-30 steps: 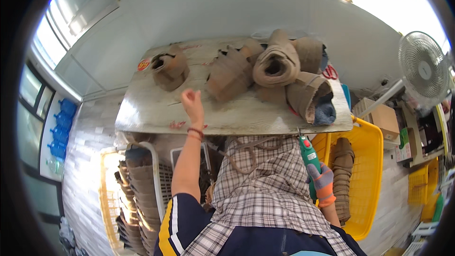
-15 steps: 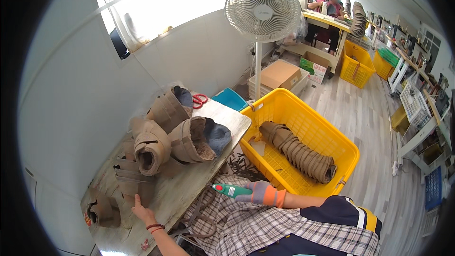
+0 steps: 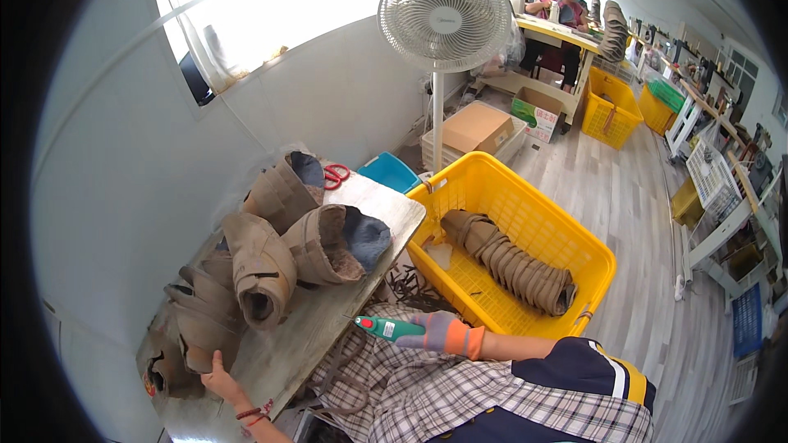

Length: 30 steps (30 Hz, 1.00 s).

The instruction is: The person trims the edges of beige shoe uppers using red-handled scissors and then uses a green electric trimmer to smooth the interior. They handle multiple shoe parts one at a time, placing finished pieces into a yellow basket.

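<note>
My bare left hand (image 3: 220, 381), with red bands at its wrist, grips the lower edge of a brown boot upper (image 3: 205, 332) at the near left of the wooden bench (image 3: 287, 361); some of its fingers are hidden under the piece. My right hand (image 3: 447, 335), in a grey and orange glove, is wrapped round a green handheld tool (image 3: 390, 328) with a red button, held over my plaid-covered lap. Beside the held piece lie a curled brown upper (image 3: 261, 267) and another with a fluffy lining (image 3: 328, 246). A smaller one (image 3: 168, 369) sits at the left corner.
Red-handled scissors (image 3: 336, 176) lie at the bench's far end. A yellow basket (image 3: 603, 267) with a nested row of brown uppers (image 3: 513, 262) stands to the right. Beyond are a blue bin (image 3: 390, 171), a standing fan (image 3: 443, 20), cartons (image 3: 476, 127) and a person (image 3: 566, 12) at a sewing table.
My left hand has moved left and toward me, shifting the brown upper toward the near left corner. The curled upper beside it has tipped downward. My right hand keeps hold of the green tool.
</note>
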{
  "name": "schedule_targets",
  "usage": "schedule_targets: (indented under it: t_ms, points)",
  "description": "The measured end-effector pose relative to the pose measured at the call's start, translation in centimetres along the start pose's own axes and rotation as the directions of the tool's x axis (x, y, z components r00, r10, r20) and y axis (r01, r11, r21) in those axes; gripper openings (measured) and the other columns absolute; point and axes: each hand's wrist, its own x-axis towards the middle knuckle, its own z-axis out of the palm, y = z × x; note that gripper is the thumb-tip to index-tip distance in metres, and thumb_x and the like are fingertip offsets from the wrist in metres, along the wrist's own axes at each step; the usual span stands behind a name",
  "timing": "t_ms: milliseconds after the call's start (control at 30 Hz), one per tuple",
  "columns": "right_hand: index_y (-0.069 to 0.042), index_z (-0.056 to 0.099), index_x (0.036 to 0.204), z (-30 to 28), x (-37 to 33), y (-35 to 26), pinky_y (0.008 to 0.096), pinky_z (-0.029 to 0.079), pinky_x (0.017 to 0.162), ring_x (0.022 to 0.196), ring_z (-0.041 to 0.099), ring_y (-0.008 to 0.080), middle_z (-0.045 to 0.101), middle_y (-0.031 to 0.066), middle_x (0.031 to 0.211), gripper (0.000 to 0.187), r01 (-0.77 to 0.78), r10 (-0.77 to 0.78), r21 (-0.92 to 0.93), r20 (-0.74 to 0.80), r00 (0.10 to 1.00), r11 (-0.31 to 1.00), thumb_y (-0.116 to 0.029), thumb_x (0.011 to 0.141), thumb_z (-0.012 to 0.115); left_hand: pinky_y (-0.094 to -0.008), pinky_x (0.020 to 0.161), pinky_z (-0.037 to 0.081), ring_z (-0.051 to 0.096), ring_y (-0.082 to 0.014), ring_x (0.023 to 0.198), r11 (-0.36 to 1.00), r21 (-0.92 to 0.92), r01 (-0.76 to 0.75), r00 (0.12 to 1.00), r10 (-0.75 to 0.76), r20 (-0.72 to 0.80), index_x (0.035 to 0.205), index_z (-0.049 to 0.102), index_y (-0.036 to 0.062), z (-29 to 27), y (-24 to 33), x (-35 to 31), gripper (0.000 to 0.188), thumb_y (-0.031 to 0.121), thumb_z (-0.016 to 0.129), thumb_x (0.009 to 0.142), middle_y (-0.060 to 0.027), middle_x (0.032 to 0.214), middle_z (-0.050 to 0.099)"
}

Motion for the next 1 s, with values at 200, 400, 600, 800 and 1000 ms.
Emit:
schedule_targets:
  t_ms: [200, 400, 600, 800, 1000]
  points:
    - [-0.004, 0.063, 0.097, 1.5, 0.7, 0.6, 0.0317, 0.047, 0.058, 0.060, 0.059, 0.0182, 0.062, 0.0093, 0.067, 0.049, 0.011, -0.001, 0.101, -0.093, 0.996, 0.995, -0.048, 0.076, 0.070, -0.0381, 0.089, 0.042, 0.053, -0.0225, 0.100, 0.817, -0.500, 0.286, 0.940, -0.340, -0.017, 0.112, 0.058, -0.0057, -2.8, 2.2, -1.3, 0.034, 0.010, 0.065, 0.083, -0.0125, 0.112, 0.059]
    - [0.001, 0.061, 0.094, 2.2, 1.4, -0.1, 0.0223, 0.040, 0.048, 0.054, 0.050, 0.0062, 0.059, 0.0018, 0.066, 0.034, 0.093, -0.080, 0.294, -0.057, 0.995, 0.951, -0.026, 0.079, 0.074, -0.0501, 0.106, 0.032, 0.045, -0.0322, 0.122, 0.380, -0.877, 0.295, 0.899, -0.420, 0.121, 0.127, 0.050, 0.0024, -8.8, 2.5, -2.2, 0.042, 0.012, 0.061, 0.087, -0.0136, 0.130, 0.051]
    - [0.002, 0.060, 0.098, 1.8, 2.7, -1.8, 0.0223, 0.044, 0.054, 0.060, 0.053, 0.0062, 0.062, 0.0036, 0.071, 0.038, 0.254, -0.248, 0.207, -0.055, 0.967, 0.945, -0.026, 0.077, 0.076, -0.0471, 0.104, 0.036, 0.049, -0.0310, 0.119, 0.327, -0.921, 0.213, 0.941, -0.324, 0.102, 0.123, 0.050, -0.0026, -12.6, 4.4, -2.8, 0.035, 0.014, 0.049, 0.093, -0.0169, 0.128, 0.053]
    - [0.000, 0.061, 0.101, 1.7, 2.8, -5.2, 0.0260, 0.050, 0.061, 0.068, 0.063, 0.0135, 0.066, 0.0092, 0.078, 0.045, 0.506, -0.507, -0.036, -0.100, 0.856, 0.862, -0.026, 0.070, 0.081, -0.0477, 0.097, 0.043, 0.055, -0.0330, 0.111, 0.353, -0.890, 0.288, 0.870, -0.485, 0.089, 0.116, 0.054, -0.0046, -15.7, 6.1, -5.0, 0.030, 0.014, 0.045, 0.094, -0.0191, 0.120, 0.057]
    - [-0.004, 0.062, 0.097, 2.6, 3.2, -8.1, 0.0326, 0.050, 0.059, 0.065, 0.063, 0.0256, 0.065, 0.0122, 0.076, 0.050, 0.748, -0.789, -0.290, -0.042, 0.612, 0.596, -0.030, 0.061, 0.084, -0.0465, 0.092, 0.047, 0.058, -0.0318, 0.105, 0.352, -0.875, 0.333, 0.808, -0.585, 0.072, 0.111, 0.057, -0.0019, -16.4, 7.3, -9.6, 0.025, 0.012, 0.045, 0.093, -0.0173, 0.114, 0.061]
